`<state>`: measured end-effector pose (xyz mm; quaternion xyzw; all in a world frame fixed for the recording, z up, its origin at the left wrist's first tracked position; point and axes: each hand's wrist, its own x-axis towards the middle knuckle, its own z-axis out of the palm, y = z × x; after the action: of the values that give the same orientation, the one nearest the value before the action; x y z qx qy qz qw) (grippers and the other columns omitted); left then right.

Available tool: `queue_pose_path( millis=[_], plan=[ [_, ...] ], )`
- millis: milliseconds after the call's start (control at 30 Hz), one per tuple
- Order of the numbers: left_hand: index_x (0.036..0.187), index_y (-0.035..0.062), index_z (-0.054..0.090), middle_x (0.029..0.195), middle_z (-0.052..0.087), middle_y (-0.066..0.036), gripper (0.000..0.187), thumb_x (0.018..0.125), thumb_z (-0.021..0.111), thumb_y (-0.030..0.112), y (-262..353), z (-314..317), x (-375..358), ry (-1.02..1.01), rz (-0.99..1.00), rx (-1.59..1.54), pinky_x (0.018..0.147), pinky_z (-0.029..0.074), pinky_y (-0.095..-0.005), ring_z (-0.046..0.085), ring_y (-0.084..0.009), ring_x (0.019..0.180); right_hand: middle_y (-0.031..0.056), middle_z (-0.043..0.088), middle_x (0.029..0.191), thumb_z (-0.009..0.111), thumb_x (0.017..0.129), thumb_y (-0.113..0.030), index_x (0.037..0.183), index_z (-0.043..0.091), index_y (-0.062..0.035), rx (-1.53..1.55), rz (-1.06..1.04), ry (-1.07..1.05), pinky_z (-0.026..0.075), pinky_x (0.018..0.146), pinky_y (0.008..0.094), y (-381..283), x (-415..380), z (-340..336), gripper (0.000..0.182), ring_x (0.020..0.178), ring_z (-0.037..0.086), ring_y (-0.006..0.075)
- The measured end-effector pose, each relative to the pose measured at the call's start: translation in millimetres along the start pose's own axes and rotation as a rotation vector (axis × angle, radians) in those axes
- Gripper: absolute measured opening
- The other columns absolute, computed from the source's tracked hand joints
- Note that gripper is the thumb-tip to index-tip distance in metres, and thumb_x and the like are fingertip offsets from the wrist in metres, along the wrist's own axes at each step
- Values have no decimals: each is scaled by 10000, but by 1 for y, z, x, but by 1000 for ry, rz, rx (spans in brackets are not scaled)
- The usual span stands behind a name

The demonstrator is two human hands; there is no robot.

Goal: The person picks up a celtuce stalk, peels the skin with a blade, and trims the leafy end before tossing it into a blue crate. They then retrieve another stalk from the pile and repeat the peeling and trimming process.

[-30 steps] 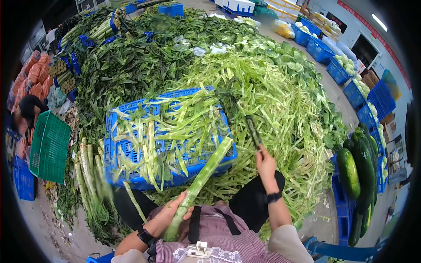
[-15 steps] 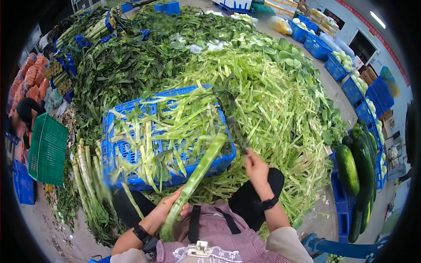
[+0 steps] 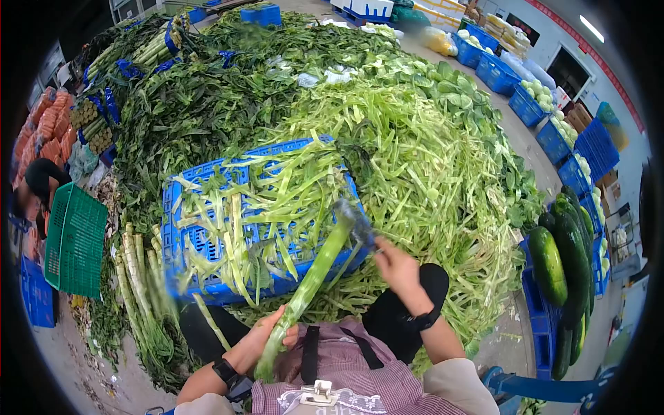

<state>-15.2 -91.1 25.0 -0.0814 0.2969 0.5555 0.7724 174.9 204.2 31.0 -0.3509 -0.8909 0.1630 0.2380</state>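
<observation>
A long, partly peeled celtuce stem slants up from my lap, pale green and wet-looking. My left hand is closed round its lower part. My right hand grips the handle of a knife, whose dark blade is blurred and lies at the stem's upper end. Behind the stem is an upturned-looking blue plastic crate, strewn with peel strips. Several unpeeled celtuce stems lean at the crate's left, leaves downward.
A large heap of pale peelings spreads ahead and right, with dark leaves to the left. A green basket stands at left near a crouching person. Large dark-green gourds lie at right, before a row of blue crates.
The knife has swung left from beyond the stem onto its upper end, and my right hand has moved slightly left and down. My left hand keeps its hold on the stem.
</observation>
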Motion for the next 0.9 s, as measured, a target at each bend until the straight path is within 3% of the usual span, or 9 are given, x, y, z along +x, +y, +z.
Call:
queue_pose_path(
  millis=[100, 167, 200, 233, 300, 333, 400, 500, 900],
  plan=[
    [1273, 149, 420, 676, 472, -50, 436, 990, 359, 475, 5, 2, -4, 75, 30, 91, 533, 378, -276, 455, -163, 569, 150, 643, 783, 601, 850, -294, 1127, 632, -169, -57, -149, -147, 519, 593, 426, -40, -5, -3, 305, 702, 643, 327],
    [1382, 155, 368, 691, 492, -52, 515, 982, 385, 479, 3, 8, -22, 153, 38, 164, 533, 387, -271, 470, -157, 580, 184, 667, 890, 618, 848, -258, 1156, 617, -104, 62, 108, 34, 528, 658, 423, 14, 16, 17, 344, 761, 648, 347],
    [1440, 157, 270, 710, 512, -55, 585, 973, 413, 479, 5, 18, -33, 174, 100, 335, 536, 399, -268, 486, -150, 591, 198, 666, 847, 583, 873, -262, 1121, 621, -65, 0, 413, -49, 526, 646, 439, 33, 30, 10, 319, 739, 642, 370],
    [1498, 160, 173, 728, 531, -57, 678, 964, 441, 480, 6, 24, -41, 193, 159, 506, 538, 411, -265, 502, -143, 602, 170, 661, 754, 565, 892, -282, 1042, 623, -41, -132, 382, 45, 517, 593, 407, 65, 28, 15, 290, 619, 637, 318],
    [1508, 150, 124, 745, 553, -56, 732, 952, 473, 475, 4, 23, -40, 206, 178, 535, 548, 429, -261, 519, -130, 602, 99, 621, 655, 561, 909, -295, 948, 605, -34, 113, 396, -160, 480, 506, 327, 54, 25, -3, 267, 502, 586, 200],
    [1505, 146, 138, 740, 552, -51, 714, 958, 468, 463, 4, 24, -39, 240, 168, 595, 544, 429, -256, 520, -127, 596, 99, 621, 655, 561, 909, -295, 948, 605, -34, 108, 397, -170, 480, 506, 327, 40, 22, -15, 267, 502, 586, 200],
    [1503, 142, 152, 736, 551, -47, 696, 963, 463, 451, 5, 24, -37, 276, 158, 654, 540, 430, -252, 520, -124, 590, 102, 610, 648, 600, 887, -362, 1008, 626, -18, 497, 580, -565, 473, 522, 333, -13, 28, -45, 366, 527, 597, 209],
    [1501, 141, 168, 735, 555, -44, 662, 974, 453, 422, 6, 22, -37, 269, 165, 647, 538, 432, -244, 525, -120, 588, 59, 564, 608, 609, 887, -359, 975, 620, -7, 422, 393, -639, 447, 512, 292, -28, 34, -51, 363, 504, 551, 134],
    [1481, 122, 244, 726, 557, -44, 657, 950, 523, 389, 10, 18, -34, 267, 153, 608, 541, 437, -236, 520, -118, 580, 43, 527, 538, 533, 915, -396, 1082, 577, 2, 329, 452, -908, 427, 401, 283, -33, 52, -63, 434, 425, 533, 144]
  ],
)
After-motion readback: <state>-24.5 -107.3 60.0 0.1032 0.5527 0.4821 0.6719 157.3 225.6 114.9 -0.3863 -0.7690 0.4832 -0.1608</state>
